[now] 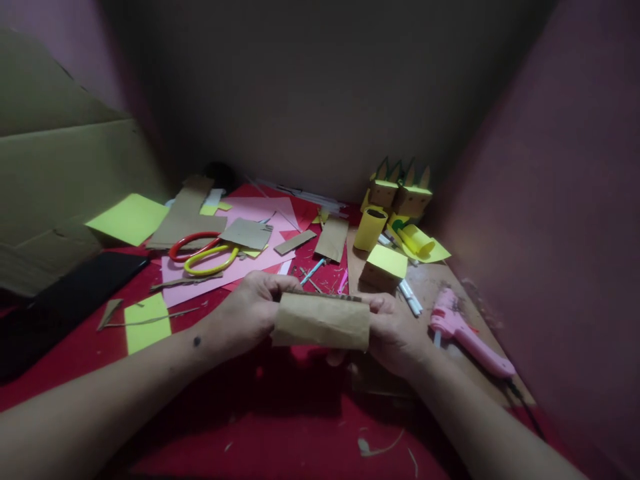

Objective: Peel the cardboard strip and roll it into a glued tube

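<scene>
A small brown cardboard piece (323, 322) is held up above the red table, its plain face toward me and a ridged cut edge along its top. My left hand (255, 307) grips its left end, fingers partly hidden behind it. At the other end my right hand (395, 333) pinches it, with some fingertips showing below. Just beyond the right hand stands a small cardboard block (385, 267) with a yellow top. Past the cardboard piece lie a thin blue stick (313, 272) and a flat cardboard strip (332, 239).
Scissors (210, 259) with red and yellow handles lie on pink paper (193, 288) at left. On a brown board at right rests a pink glue gun (470, 340). A yellow tube (370, 229) and small yellow-topped cardboard figures (414, 200) stand behind. Walls close in both sides.
</scene>
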`<state>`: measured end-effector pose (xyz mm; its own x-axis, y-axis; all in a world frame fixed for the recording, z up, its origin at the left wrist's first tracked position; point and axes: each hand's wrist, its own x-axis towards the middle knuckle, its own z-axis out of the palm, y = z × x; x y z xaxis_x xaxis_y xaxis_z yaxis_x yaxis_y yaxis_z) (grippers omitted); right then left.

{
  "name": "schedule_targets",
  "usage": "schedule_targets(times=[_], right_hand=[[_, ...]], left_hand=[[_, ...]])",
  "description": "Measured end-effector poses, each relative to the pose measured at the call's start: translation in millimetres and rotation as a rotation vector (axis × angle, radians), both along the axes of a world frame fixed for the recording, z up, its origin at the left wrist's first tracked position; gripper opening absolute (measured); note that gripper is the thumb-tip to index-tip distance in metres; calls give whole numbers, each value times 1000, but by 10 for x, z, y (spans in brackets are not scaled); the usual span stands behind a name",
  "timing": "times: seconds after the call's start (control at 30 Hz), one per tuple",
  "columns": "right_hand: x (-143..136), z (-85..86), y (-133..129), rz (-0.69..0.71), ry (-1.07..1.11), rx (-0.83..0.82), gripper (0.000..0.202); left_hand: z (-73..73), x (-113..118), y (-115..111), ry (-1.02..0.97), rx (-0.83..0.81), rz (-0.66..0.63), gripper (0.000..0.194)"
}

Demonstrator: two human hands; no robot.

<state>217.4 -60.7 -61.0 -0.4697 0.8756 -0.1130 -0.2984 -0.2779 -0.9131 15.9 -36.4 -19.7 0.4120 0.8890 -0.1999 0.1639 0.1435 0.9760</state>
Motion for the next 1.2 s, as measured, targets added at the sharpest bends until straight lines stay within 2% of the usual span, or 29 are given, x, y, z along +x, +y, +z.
schedule_targets(times=[0.2, 0.47, 0.63, 0.77, 0.9, 1.07, 1.2], right_hand=[[38, -13, -27, 25, -92, 82, 19], [24, -23, -44, -60, -210, 123, 21], [30, -12, -40, -56, -233, 110, 22], [29, 6, -53, -147, -363, 290, 20], [16, -7, -82, -203, -497, 453, 30], [21, -94, -105, -226, -482, 550, 22], [38, -77, -107, -213, -492, 548, 18]], left_hand=[[42, -7, -36, 9, 92, -55, 5], [-65, -42, -12, 13, 151, -127, 7], [-89, -81, 2, 109, 402, -157, 13], [-110, -113, 15, 143, 610, -167, 15], [-157, -123, 17, 154, 659, -210, 13], [-190, -115, 6, 163, 696, -200, 15], [-212, -116, 23, 142, 745, -213, 15]])
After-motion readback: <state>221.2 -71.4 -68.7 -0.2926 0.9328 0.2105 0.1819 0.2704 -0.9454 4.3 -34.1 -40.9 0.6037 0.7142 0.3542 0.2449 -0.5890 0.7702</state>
